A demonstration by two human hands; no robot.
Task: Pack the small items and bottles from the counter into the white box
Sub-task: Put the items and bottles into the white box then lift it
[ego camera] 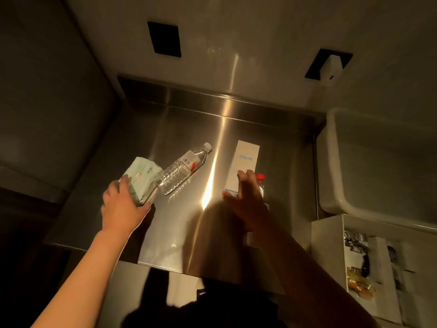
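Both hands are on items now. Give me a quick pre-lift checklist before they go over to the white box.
1. Left hand grips the green tissue pack: ok.
2. Right hand grips the Anker box at its near end: ok.
3. Clear bottle lies apart from the Anker box: ok.
4. Red-capped bottle is right behind the right hand and could be knocked: not ok.
5. White box is open, at the right: ok.
6. Room left inside it: cannot tell.
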